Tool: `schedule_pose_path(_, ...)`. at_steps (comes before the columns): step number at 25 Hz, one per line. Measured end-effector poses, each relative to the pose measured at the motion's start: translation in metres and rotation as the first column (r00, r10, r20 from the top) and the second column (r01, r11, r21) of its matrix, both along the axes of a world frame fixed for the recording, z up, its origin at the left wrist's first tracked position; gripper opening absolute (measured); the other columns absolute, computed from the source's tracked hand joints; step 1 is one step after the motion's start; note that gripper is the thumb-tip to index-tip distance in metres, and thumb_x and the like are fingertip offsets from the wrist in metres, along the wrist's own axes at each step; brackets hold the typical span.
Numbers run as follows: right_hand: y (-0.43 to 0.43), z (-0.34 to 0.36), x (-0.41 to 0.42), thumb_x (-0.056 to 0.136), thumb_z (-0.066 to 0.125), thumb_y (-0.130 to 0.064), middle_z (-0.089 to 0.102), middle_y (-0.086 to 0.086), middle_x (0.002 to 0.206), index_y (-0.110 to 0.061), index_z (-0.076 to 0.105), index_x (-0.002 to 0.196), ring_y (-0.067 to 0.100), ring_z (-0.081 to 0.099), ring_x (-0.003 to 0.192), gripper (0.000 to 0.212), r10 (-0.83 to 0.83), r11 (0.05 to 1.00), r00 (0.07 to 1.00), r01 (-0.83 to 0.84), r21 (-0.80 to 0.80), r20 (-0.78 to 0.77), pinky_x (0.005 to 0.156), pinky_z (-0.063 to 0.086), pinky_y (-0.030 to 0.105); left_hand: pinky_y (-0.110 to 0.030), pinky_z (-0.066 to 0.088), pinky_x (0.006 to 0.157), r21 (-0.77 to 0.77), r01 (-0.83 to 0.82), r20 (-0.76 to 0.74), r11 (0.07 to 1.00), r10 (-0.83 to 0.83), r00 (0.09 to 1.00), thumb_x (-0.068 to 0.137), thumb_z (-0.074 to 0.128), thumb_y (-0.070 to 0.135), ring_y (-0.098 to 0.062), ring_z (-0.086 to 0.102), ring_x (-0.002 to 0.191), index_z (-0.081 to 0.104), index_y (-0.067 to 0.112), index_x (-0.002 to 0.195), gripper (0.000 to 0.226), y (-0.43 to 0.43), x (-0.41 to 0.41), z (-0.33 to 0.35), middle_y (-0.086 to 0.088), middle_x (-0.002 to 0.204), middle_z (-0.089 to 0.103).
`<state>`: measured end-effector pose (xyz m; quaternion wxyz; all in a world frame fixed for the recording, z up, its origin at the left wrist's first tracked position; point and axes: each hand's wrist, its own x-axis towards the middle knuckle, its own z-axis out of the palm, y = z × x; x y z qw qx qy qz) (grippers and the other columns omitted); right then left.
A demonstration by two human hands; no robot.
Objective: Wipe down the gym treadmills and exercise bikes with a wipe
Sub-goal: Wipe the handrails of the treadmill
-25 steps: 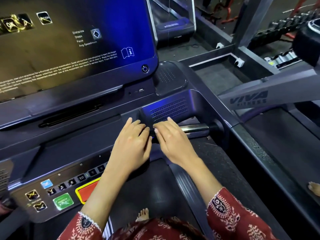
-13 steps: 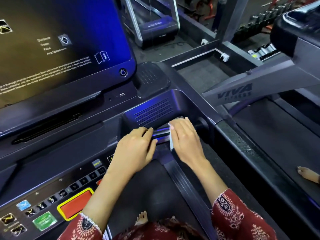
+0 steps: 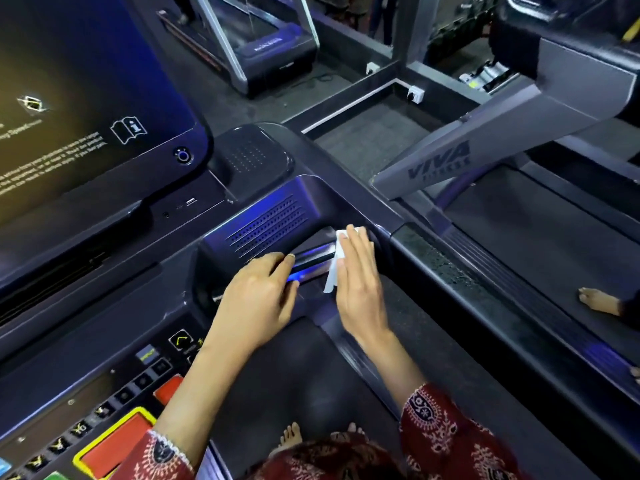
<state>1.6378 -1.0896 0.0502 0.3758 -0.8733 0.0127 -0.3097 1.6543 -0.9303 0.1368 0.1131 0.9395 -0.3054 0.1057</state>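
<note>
Crosswise, wipe [image 3: 333, 271] draped over handlebar [image 3: 311, 258], right hand [image 3: 360, 285] pressing, left hand [image 3: 258, 303] gripping

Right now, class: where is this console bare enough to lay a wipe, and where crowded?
Free: dimpled tray between screen and speaker grille; ledge between screen and button panel. Crowded: grip bar, left hand holding, right hand pressing the wipe.
</note>
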Motion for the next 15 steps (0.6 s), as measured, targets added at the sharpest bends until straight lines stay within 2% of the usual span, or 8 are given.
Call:
schedule_pose_path(1, 0.004, -0.001, -0.002, 0.105, 0.024, -0.015, 0.042, 0.023, 0.144, 0.009, 0.045, 0.135, 0.035, 0.03, 0.139, 0.044, 0.016, 1.0, 1.0, -0.016, -0.003, 0.025, 0.114, 0.025, 0.048, -0.035, 0.055, 0.066, 0.004, 0.005, 0.0, 1.0, -0.005, 1.0, 0.083, 0.043, 0.026, -0.034, 0.066, 0.078, 0.067, -0.003, 0.104, 0.043, 0.0, 0.0, -0.001, -0.017, 0.097, 0.067)
schedule_pose_path(4, 0.005, -0.011, -0.007, 0.098, 0.031, 0.001, 0.042, 0.023, 0.144, 0.008, 0.043, 0.136, 0.035, 0.03, 0.14, 0.041, 0.154, 0.98, 0.982, -0.138, -0.144, 0.105, 0.115, 0.026, 0.047, -0.036, 0.055, 0.068, 0.015, 0.019, -0.004, 1.0, -0.019, 1.0, 0.084, 0.043, 0.026, -0.034, 0.066, 0.082, 0.067, -0.003, 0.107, 0.043, 0.001, 0.001, -0.003, -0.017, 0.102, 0.066)
schedule_pose_path(5, 0.001, -0.013, -0.006, 0.097, 0.032, 0.001, 0.04, 0.023, 0.145, 0.007, 0.041, 0.137, 0.034, 0.029, 0.141, 0.041, 0.121, 0.988, 0.988, -0.111, -0.104, 0.099, 0.115, 0.027, 0.048, -0.036, 0.055, 0.069, 0.012, 0.021, -0.002, 1.0, -0.021, 1.0, 0.084, 0.043, 0.026, -0.034, 0.066, 0.083, 0.067, -0.002, 0.108, 0.044, 0.002, 0.001, -0.003, -0.017, 0.103, 0.066)
schedule_pose_path(7, 0.005, -0.014, -0.006, 0.1, 0.031, -0.003, 0.033, 0.021, 0.149, 0.008, 0.037, 0.14, 0.033, 0.023, 0.144, 0.041, 0.007, 0.994, 0.999, -0.012, 0.11, 0.046, 0.114, 0.026, 0.051, -0.037, 0.055, 0.072, -0.002, 0.023, 0.008, 1.0, -0.023, 1.0, 0.085, 0.042, 0.025, -0.035, 0.066, 0.085, 0.066, -0.003, 0.11, 0.045, 0.003, 0.0, -0.003, -0.018, 0.105, 0.066)
schedule_pose_path(8, 0.01, -0.014, -0.007, 0.101, 0.031, -0.004, 0.03, 0.021, 0.151, 0.008, 0.034, 0.141, 0.032, 0.019, 0.145, 0.042, -0.004, 0.986, 1.0, -0.001, 0.165, 0.028, 0.115, 0.025, 0.051, -0.038, 0.055, 0.074, -0.007, 0.028, 0.012, 1.0, -0.028, 1.0, 0.085, 0.042, 0.024, -0.036, 0.065, 0.086, 0.065, -0.004, 0.111, 0.045, 0.003, -0.001, -0.004, -0.018, 0.106, 0.065)
schedule_pose_path(11, 0.017, -0.018, -0.01, 0.1, 0.034, -0.001, 0.027, 0.02, 0.152, 0.008, 0.032, 0.142, 0.032, 0.015, 0.146, 0.043, 0.054, 0.994, 0.996, -0.06, 0.094, 0.069, 0.116, 0.023, 0.049, -0.044, 0.055, 0.079, -0.009, 0.039, 0.027, 0.999, -0.038, 0.999, 0.086, 0.048, 0.018, -0.039, 0.065, 0.09, 0.065, -0.006, 0.112, 0.039, 0.005, -0.001, -0.008, -0.021, 0.107, 0.065)
schedule_pose_path(15, 0.025, -0.013, -0.008, 0.104, 0.027, -0.018, 0.02, 0.014, 0.155, 0.003, 0.027, 0.145, 0.024, 0.011, 0.148, 0.046, -0.057, 0.933, 0.997, 0.038, 0.358, 0.044, 0.119, 0.017, 0.036, -0.053, 0.05, 0.087, -0.008, 0.035, 0.048, 0.999, -0.035, 0.998, 0.078, 0.067, 0.004, -0.04, 0.065, 0.094, 0.065, -0.007, 0.112, 0.035, 0.008, -0.003, -0.01, -0.024, 0.109, 0.065)
